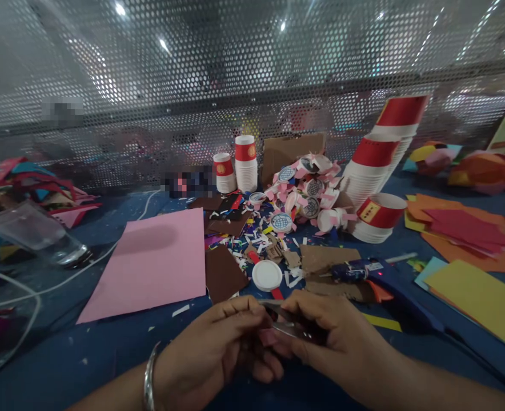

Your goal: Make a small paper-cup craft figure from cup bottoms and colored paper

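My right hand point(333, 331) is closed around small scissors point(289, 329), whose metal blades point left toward the other fingers. A silver bangle circles the wrist of my left hand point(222, 337). That hand pinches a small piece of pink paper point(268, 338) right at the blades; the fingers hide part of it. Just beyond both hands lies a white paper disc point(267, 275) with red strips sticking out at two sides. A large pink sheet point(153, 262) rests flat to the left, beside a dark brown sheet point(224, 273).
Paper scraps point(256, 237) litter the middle, before a pile of discs with pink tabs point(308, 191). Stacked paper cups point(366, 171) lean behind. A blue glue gun point(364, 271) lies on cardboard at right, near coloured sheets point(479, 297). A clear glass point(38, 234) and white cable point(107, 254) are left.
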A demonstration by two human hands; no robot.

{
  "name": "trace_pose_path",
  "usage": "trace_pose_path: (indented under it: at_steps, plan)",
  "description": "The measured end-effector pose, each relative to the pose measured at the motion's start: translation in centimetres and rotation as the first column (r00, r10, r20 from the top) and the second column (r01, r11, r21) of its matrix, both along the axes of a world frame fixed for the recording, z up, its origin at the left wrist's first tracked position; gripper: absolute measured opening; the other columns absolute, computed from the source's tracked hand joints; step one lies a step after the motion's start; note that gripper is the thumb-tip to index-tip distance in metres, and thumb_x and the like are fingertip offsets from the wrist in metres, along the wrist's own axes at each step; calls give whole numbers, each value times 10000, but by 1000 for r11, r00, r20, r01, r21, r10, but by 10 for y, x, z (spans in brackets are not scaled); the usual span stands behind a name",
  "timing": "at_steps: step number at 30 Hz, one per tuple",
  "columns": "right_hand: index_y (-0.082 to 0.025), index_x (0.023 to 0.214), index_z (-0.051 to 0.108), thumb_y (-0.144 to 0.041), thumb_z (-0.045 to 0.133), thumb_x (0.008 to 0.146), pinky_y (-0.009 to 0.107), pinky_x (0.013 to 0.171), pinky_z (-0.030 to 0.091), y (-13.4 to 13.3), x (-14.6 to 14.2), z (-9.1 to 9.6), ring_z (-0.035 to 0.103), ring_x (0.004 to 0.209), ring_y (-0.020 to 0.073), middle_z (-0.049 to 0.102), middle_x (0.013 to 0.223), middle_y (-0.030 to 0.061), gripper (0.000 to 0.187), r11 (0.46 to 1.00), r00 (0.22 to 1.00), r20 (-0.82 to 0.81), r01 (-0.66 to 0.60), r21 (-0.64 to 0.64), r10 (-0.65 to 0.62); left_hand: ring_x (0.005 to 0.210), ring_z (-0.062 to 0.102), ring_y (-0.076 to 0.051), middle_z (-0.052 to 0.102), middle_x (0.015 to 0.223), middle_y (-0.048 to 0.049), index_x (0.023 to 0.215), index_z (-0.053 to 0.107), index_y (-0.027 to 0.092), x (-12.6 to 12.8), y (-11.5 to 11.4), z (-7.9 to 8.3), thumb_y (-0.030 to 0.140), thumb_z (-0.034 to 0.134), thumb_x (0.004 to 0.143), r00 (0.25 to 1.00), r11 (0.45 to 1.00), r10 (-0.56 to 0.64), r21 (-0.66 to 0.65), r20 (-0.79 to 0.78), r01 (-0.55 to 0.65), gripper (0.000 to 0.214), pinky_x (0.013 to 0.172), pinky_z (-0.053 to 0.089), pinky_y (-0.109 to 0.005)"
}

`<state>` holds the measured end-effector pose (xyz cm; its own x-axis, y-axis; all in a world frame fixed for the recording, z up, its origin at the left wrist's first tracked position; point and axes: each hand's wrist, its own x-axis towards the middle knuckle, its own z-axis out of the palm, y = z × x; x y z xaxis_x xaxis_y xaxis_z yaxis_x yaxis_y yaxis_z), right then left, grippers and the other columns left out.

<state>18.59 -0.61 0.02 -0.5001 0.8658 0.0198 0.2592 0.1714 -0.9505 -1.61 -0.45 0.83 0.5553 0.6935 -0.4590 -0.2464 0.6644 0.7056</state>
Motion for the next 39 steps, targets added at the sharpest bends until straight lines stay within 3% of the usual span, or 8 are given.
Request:
trace_pose_path:
  at_steps: [6,12,16,20,24,29,32,39]
  plan:
    - [-196,822,617,-293,607,919,229,570,401,0,0,2,526,628,110,641,708,-11,137,999,998,-54,-45,9,45,608,701,-104,740,840,-67,909,592,159,-4,-1,1,318,780,841,994,993,-99,67,-41,102,255,540,525,-168]
    - [-199,841,638,-297,626,927,215,545,401,-1,-1,-1,495,611,102,604,697,-23,131,998,999,-34,20,57,-18,646,689,-89,723,849,-33,892,576,157,-4,-5,-3,308,753,872,983,941,-53,321,-174,107,233,614,528,-197]
    - [-199,788,615,-329,611,935,229,533,386,-2,-1,-1,467,594,107,556,667,-23,196,996,1000,-9,29,82,-29,631,666,-82,714,836,-18,859,571,166,-2,-7,-5,311,739,879,983,930,3,363,-185,65,223,594,497,-194]
    - [-206,791,602,-335,591,947,231,542,407,-3,-2,0,506,595,111,591,673,-17,203,999,999,-34,11,39,-9,630,645,-84,698,834,-22,846,566,170,0,-8,-4,313,735,875,989,946,3,319,-150,46,222,590,490,-200]
    - [-214,787,598,-297,583,944,229,560,429,-3,-2,0,541,618,118,627,692,-8,178,998,1000,-25,13,62,-12,589,650,-84,676,821,-16,916,591,175,-1,-6,-3,300,745,848,994,988,-42,144,-103,57,210,533,458,-179]
    - [-217,802,610,-283,592,939,222,553,426,-3,-1,1,540,605,114,636,692,-13,153,998,1000,-24,4,63,-3,561,661,-112,669,757,-30,901,617,173,-4,-2,1,387,685,896,998,998,-58,1,-18,58,225,519,466,-195]
    - [-222,813,613,-230,590,928,220,592,441,-3,-1,3,566,640,114,653,716,-15,117,997,999,-42,-26,76,30,577,652,-92,675,771,-40,865,658,140,-3,-1,3,341,733,869,999,1000,-14,-24,-32,14,215,545,465,-179]
    - [-225,856,627,-283,619,922,227,554,402,-3,-2,3,510,611,109,620,714,-23,88,993,1000,0,-17,114,17,596,616,-62,672,743,-14,769,702,113,-4,1,4,172,912,641,994,999,47,10,-101,-47,253,598,446,-165]
